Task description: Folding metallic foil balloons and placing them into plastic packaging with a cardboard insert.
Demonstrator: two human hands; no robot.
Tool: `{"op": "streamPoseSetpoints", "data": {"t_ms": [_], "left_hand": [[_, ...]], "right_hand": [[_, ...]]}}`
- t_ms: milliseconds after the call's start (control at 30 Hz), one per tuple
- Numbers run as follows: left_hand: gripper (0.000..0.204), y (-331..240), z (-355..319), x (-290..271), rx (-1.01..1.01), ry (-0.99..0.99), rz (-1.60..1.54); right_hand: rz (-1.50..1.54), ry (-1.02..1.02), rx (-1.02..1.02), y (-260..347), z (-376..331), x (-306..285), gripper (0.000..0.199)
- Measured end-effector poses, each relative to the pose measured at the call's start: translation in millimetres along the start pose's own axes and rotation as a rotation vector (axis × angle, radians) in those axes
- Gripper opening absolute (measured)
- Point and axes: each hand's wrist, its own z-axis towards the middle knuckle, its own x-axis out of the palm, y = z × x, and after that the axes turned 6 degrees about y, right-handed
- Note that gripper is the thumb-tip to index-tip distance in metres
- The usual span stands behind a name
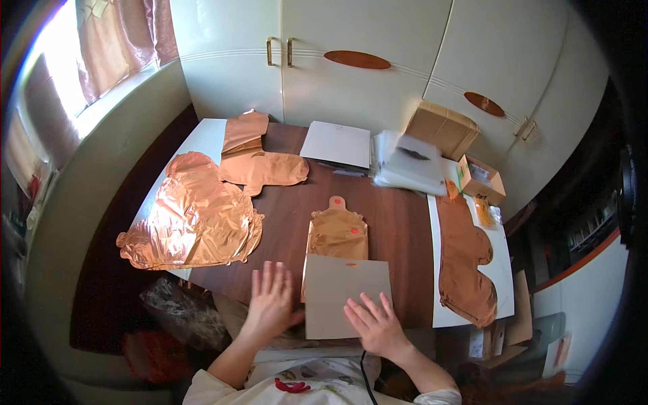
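A grey card (pixel 347 293) lies over the near part of a folded copper-coloured foil balloon (pixel 337 229) at the table's front edge. The balloon's rounded tab and two red dots show beyond the card. My right hand (pixel 378 329) rests on the card's right side with its fingers spread. Just left of the card is my left hand (pixel 270 300), fingers stretched out and nothing in it. Further left lies a crinkled pile of flat copper foil balloons (pixel 196 216), with another flat foil balloon (pixel 263 165) behind it.
White cards (pixel 336 144) and a stack of clear plastic bags (pixel 408 162) lie at the back. A cardboard box (pixel 442 128) and a small open box (pixel 482 179) stand at the back right. At the right, a curved foil balloon (pixel 462 253) lies on a white board (pixel 503 270).
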Motion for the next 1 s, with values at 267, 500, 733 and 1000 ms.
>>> {"op": "streamPoseSetpoints", "data": {"t_ms": [267, 500, 733, 1000], "left_hand": [[0.046, -21, 10, -24, 0.160, -0.180, -0.161], [0.055, -34, 34, 9, 0.217, -0.100, -0.185], [0.077, -50, 41, 14, 0.212, -0.096, -0.175], [0.076, -51, 47, 18, 0.274, -0.085, -0.102]], "right_hand": [[-0.019, 0.047, -0.026, 13, 28, 20, 0.053], [0.466, -0.002, -0.047, -31, 43, -5, 0.032], [0.310, -0.132, 0.166, -128, 100, 36, 0.034], [0.328, -0.059, 0.176, -137, 109, 44, 0.035]]}}
